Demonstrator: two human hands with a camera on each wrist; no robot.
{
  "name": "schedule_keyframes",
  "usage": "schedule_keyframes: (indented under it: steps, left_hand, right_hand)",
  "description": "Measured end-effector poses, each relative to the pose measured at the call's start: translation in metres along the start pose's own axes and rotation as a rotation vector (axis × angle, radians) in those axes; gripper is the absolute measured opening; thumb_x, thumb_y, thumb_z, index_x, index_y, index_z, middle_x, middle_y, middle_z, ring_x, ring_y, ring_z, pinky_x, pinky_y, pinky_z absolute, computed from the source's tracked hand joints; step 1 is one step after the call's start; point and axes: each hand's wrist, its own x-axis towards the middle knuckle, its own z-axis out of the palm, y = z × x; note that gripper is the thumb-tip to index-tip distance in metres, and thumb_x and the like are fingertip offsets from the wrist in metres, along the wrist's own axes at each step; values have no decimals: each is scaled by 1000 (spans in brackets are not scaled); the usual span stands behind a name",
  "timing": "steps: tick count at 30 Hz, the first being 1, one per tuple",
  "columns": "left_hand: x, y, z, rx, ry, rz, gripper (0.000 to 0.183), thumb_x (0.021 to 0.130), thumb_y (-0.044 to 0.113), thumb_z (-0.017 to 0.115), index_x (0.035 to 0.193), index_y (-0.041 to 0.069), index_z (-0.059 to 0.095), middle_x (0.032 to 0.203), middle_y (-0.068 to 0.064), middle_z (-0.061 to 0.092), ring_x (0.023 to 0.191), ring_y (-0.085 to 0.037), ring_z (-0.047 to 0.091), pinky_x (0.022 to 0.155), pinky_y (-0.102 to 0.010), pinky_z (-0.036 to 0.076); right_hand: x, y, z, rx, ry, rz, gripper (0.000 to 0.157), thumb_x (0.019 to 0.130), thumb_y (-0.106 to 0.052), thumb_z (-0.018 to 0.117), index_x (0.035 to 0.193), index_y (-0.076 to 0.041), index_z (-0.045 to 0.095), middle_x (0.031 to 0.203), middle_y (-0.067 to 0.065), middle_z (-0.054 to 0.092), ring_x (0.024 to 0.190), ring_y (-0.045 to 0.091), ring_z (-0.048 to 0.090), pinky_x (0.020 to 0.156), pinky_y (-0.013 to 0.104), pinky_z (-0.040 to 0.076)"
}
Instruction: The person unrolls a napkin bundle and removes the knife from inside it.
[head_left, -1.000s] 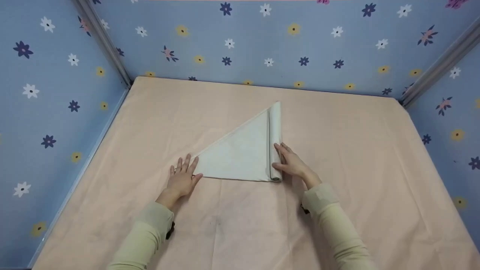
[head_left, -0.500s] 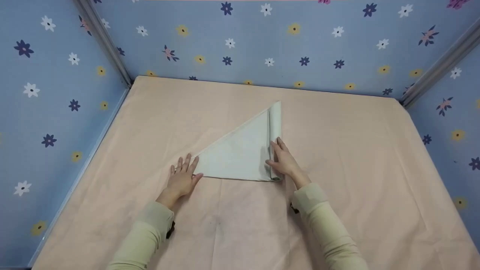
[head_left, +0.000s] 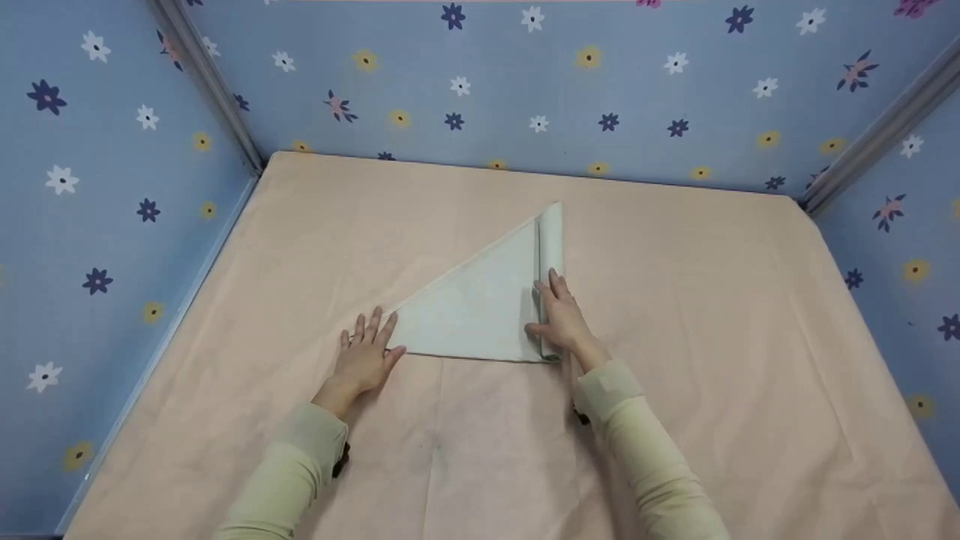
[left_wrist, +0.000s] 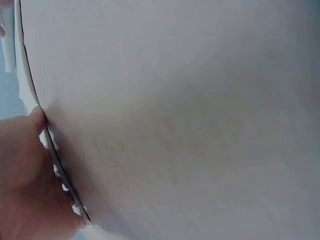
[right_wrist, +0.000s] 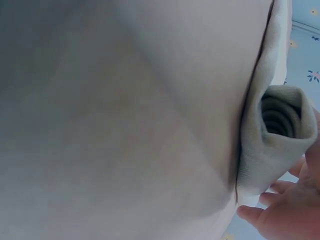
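A pale, greenish-white cloth (head_left: 465,307) lies on the table in a flat triangle, its right edge wound into a narrow upright-running roll (head_left: 551,240). My left hand (head_left: 364,365) rests flat over the cloth's left corner, fingers spread and thumb at the near edge. Across the lower half of the roll lies my right hand (head_left: 564,321), fingers extended away from me, thumb pointing left over the flat cloth. The right wrist view looks into the roll's near end (right_wrist: 285,145), where spiral layers show, with fingers (right_wrist: 280,200) loosely bent alongside.
A peach tablecloth (head_left: 465,465) covers the table and has faint creases. Blue flowered panels (head_left: 495,82) stand behind and at both sides, joined by grey metal posts (head_left: 214,82) at the back corners.
My right hand has slid left from the roll's outer side to lie over it, its thumb now further onto the flat cloth. My left hand and the cloth stay put.
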Motion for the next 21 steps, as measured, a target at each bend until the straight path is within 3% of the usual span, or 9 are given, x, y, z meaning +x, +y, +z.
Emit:
schedule_keyframes:
  steps: [9, 21]
  left_hand:
    - [0, -1, 1, 6, -15, -6, 61, 97, 40, 33, 145, 7, 13, 149, -19, 0, 132, -42, -3, 101, -59, 0]
    - [0, -1, 2, -19, 0, 2, 62, 97, 40, 34, 145, 7, 14, 148, -19, 1, 132, -42, -3, 101, -59, -1]
  right_hand:
    - [1, 9, 1, -5, -29, -27, 85, 77, -26, 73, 143, -6, 23, 150, 10, -5, 136, 26, -5, 107, 46, 8]
    - [1, 14, -2, 37, -33, -34, 85, 76, -18, 73, 143, -8, 22, 151, 9, -3, 136, 27, -3, 107, 46, 11]
